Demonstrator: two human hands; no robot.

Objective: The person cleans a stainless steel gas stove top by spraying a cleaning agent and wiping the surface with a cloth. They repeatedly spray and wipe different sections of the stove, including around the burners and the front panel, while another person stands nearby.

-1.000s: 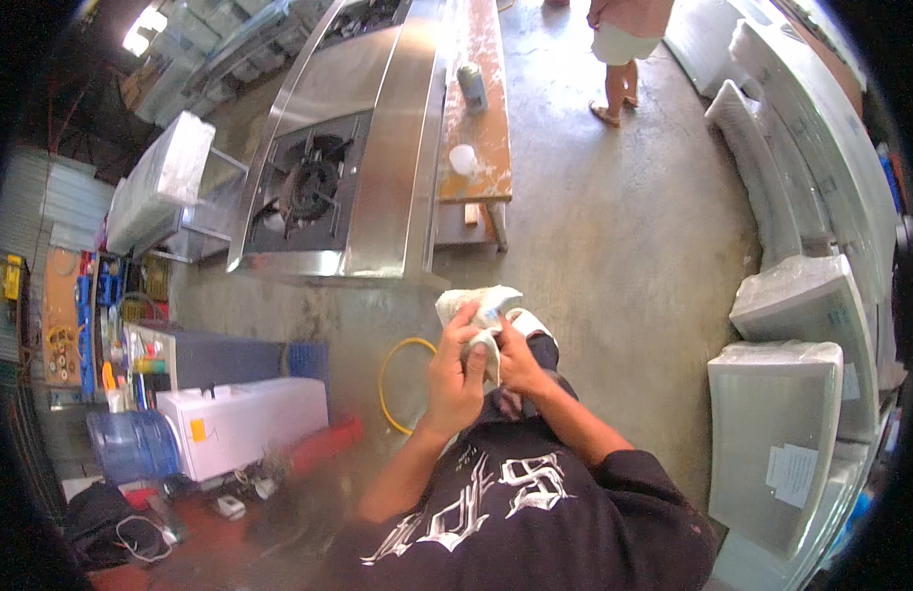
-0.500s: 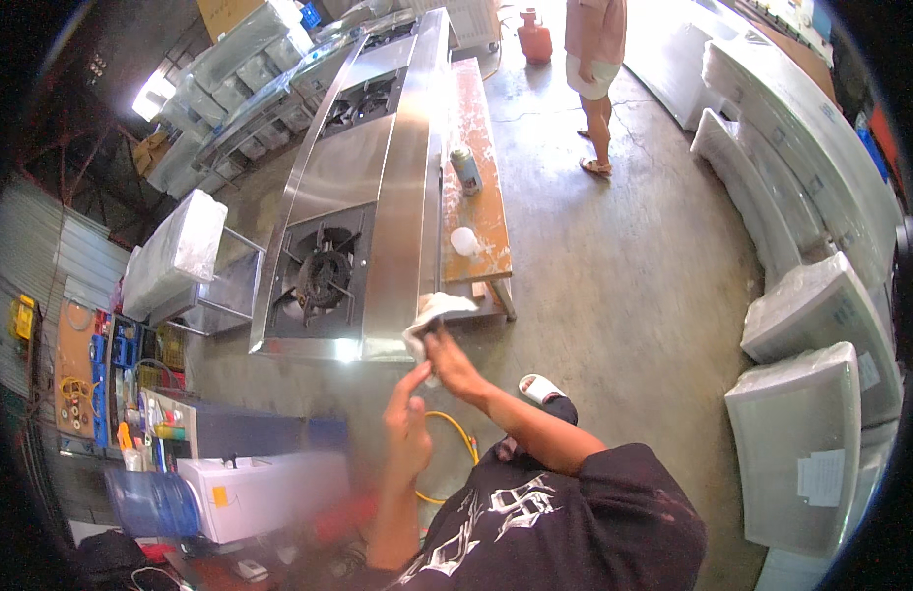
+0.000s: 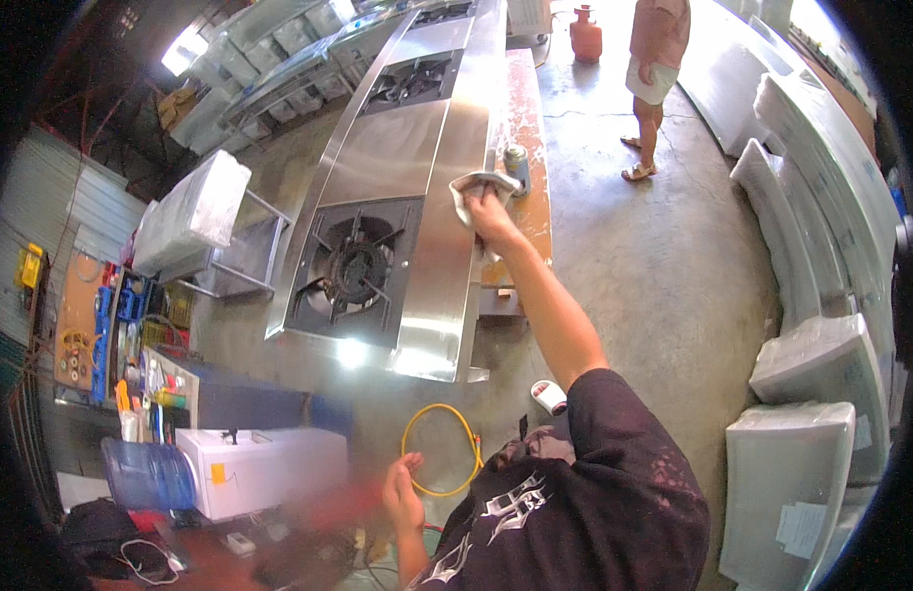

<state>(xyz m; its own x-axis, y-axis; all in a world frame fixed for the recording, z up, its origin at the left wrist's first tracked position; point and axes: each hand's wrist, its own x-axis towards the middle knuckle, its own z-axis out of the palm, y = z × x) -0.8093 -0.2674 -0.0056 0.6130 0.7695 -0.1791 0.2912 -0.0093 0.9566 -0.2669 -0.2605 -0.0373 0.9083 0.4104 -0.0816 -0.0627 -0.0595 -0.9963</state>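
Observation:
My right hand is closed on a white cloth, pressed against the right edge of a long stainless-steel gas range. That arm is stretched far forward. Just beyond the cloth, a spray can stands on a worn orange wooden bench alongside the range. Closest to the cloth on the range top is a black burner with its pan support. My left hand hangs low near my body, fingers loosely apart with nothing in them. A coiled yellow hose lies on the floor beside it.
Another person stands beyond the bench, near a red gas cylinder. Plastic-wrapped metal panels line the right side. At left are a wrapped unit on a metal stand, a white water dispenser and a tool board.
My right hand has reached forward along the range edge with the cloth. My left hand has come away from it and dropped toward my body. The whole view has shifted somewhat.

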